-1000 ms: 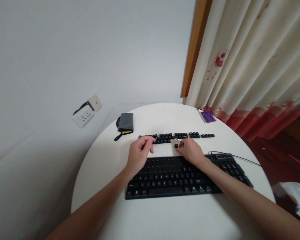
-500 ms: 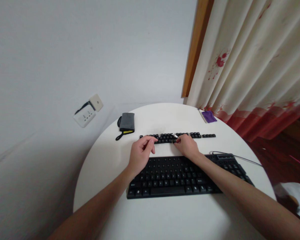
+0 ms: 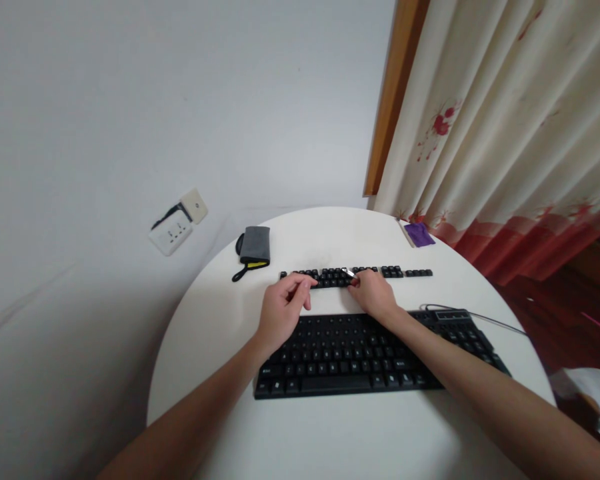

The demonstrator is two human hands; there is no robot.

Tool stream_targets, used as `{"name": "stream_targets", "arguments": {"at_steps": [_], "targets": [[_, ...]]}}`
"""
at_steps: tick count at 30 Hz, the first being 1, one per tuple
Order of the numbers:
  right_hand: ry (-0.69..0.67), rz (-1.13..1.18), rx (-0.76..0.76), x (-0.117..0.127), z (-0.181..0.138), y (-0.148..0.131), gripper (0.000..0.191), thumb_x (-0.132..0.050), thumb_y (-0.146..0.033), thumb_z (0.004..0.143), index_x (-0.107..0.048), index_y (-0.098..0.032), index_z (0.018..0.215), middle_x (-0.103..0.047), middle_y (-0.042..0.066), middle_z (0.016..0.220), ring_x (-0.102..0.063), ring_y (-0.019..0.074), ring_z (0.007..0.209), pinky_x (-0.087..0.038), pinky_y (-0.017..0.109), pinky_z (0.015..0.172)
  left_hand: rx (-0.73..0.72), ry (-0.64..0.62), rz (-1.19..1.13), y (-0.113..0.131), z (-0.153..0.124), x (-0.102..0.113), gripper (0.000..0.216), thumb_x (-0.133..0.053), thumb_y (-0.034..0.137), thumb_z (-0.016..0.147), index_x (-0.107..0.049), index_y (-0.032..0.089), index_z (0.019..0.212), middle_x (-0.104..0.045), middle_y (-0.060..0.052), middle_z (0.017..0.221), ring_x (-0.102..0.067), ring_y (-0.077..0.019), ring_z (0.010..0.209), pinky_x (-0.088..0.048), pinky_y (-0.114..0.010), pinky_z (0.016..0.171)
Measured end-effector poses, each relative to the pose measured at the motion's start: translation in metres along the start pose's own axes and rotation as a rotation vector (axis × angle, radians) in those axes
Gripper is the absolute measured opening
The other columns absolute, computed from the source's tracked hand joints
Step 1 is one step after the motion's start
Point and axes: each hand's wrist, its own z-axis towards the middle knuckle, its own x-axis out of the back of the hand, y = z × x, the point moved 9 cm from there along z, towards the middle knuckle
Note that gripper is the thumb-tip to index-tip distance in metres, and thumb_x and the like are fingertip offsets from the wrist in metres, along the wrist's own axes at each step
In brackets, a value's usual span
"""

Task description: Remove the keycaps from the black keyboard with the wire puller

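Observation:
My right hand (image 3: 375, 291) is closed on a slim, silvery metal tool (image 3: 349, 273), whose tip points up and left over loose black keycaps (image 3: 333, 283). The exact kind of tool is too small to tell. To the left, my left hand (image 3: 284, 303) is loosely bent, its fingers partly apart and the fingertips beside the left part of the keycap rows. I see nothing held in it. Below both hands lies a black keyboard (image 3: 340, 383); its upper rows show small posts without caps, while lower rows carry lettered keys. My forearms cover parts of it.
A grey pouch (image 3: 256, 244) with yellow lining and a black loop lies at the back left of the white round table (image 3: 330, 433). A purple cloth item (image 3: 419, 234) sits at the back right. The keyboard cable (image 3: 497, 322) runs off the right edge.
My hands and the metal tool have hardly moved. The whole view has shifted very slightly; keycaps and keyboard lie as before.

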Motion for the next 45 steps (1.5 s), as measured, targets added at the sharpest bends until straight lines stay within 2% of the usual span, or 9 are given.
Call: {"name": "stream_targets", "arguments": {"at_steps": [5, 8, 11, 14, 22, 29, 36, 40, 45], "targets": [[0.11, 0.189, 0.026, 0.033, -0.006, 0.006, 0.018, -0.061, -0.031, 0.084, -0.071, -0.016, 0.08, -0.071, 0.009, 0.076, -0.063, 0.0217, 0.073, -0.041, 0.031, 0.067, -0.012, 0.006, 0.014, 0.001, 0.0, 0.002, 0.025, -0.054, 0.033, 0.097, -0.071, 0.015, 0.094, -0.057, 0.003, 0.054, -0.052, -0.01, 0.051, -0.041, -0.021, 0.055], [0.198, 0.44, 0.095, 0.061, -0.017, 0.013, 0.034, -0.046, -0.036, 0.094, -0.068, -0.016, 0.079, -0.069, 0.008, 0.074, -0.061, 0.0206, 0.071, -0.042, 0.032, 0.068, -0.017, 0.024, 0.023, 0.0, 0.001, 0.004, 0.024, -0.054, 0.033, 0.096, -0.07, 0.015, 0.092, -0.056, 0.004, 0.054, -0.052, -0.0096, 0.051, -0.04, -0.021, 0.054], [0.214, 0.684, 0.123, 0.078, -0.034, 0.024, 0.043, -0.037, -0.044, 0.1, -0.067, -0.016, 0.087, -0.068, 0.007, 0.081, -0.061, 0.0209, 0.077, -0.045, 0.033, 0.072, -0.022, 0.035, 0.036, -0.001, 0.002, 0.006, 0.023, -0.054, 0.032, 0.096, -0.069, 0.015, 0.09, -0.056, 0.004, 0.053, -0.052, -0.0094, 0.05, -0.039, -0.02, 0.053], [0.2, 0.668, 0.213, 0.088, -0.053, 0.025, 0.045, -0.034, -0.046, 0.102, -0.068, -0.018, 0.094, -0.068, 0.007, 0.093, -0.06, 0.0215, 0.09, -0.043, 0.035, 0.085, -0.028, 0.028, 0.065, -0.002, 0.002, 0.005, 0.023, -0.054, 0.031, 0.096, -0.07, 0.016, 0.09, -0.057, 0.004, 0.053, -0.052, -0.0093, 0.05, -0.04, -0.021, 0.054], [-0.148, 0.614, 0.45, 0.069, -0.075, 0.001, 0.023, -0.05, -0.037, 0.099, -0.063, -0.019, 0.09, -0.065, 0.002, 0.082, -0.058, 0.0166, 0.075, -0.045, 0.029, 0.072, -0.012, 0.014, 0.163, -0.007, 0.002, 0.001, 0.022, -0.053, 0.028, 0.096, -0.071, 0.016, 0.091, -0.057, 0.005, 0.053, -0.051, -0.0091, 0.05, -0.039, -0.021, 0.054], [-0.238, 0.469, 0.576, 0.063, -0.083, -0.011, 0.021, -0.052, -0.032, 0.099, -0.065, -0.019, 0.087, -0.069, 0.002, 0.081, -0.06, 0.0163, 0.074, -0.044, 0.029, 0.071, -0.014, 0.003, 0.172, -0.009, 0.002, -0.002, 0.021, -0.054, 0.028, 0.095, -0.07, 0.017, 0.089, -0.058, 0.005, 0.053, -0.053, -0.0089, 0.051, -0.042, -0.021, 0.057], [-0.412, 0.522, 0.665, 0.053, -0.093, -0.018, 0.025, -0.054, -0.032, 0.099, -0.072, -0.018, 0.09, -0.072, 0.005, 0.085, -0.064, 0.0164, 0.077, -0.047, 0.029, 0.075, -0.013, -0.004, 0.151, -0.01, 0.002, -0.004, 0.022, -0.054, 0.029, 0.096, -0.071, 0.016, 0.092, -0.057, 0.005, 0.053, -0.053, -0.0095, 0.05, -0.042, -0.022, 0.057], [-0.447, 0.526, 0.682, 0.051, -0.098, -0.022, 0.028, -0.053, -0.036, 0.099, -0.073, -0.018, 0.09, -0.072, 0.005, 0.084, -0.063, 0.0159, 0.075, -0.045, 0.028, 0.072, -0.017, -0.008, 0.159, -0.008, 0.001, -0.004, 0.022, -0.053, 0.029, 0.096, -0.071, 0.017, 0.09, -0.058, 0.005, 0.052, -0.053, -0.0098, 0.05, -0.042, -0.022, 0.057], [-0.309, 0.401, 0.532, 0.04, -0.084, -0.013, 0.033, -0.051, -0.038, 0.099, -0.066, -0.018, 0.077, -0.067, 0.003, 0.073, -0.057, 0.0153, 0.068, -0.04, 0.029, 0.067, -0.016, -0.012, 0.153, -0.008, 0.001, -0.005, 0.022, -0.053, 0.03, 0.096, -0.07, 0.017, 0.089, -0.058, 0.005, 0.052, -0.053, -0.0099, 0.05, -0.042, -0.023, 0.057]]}}
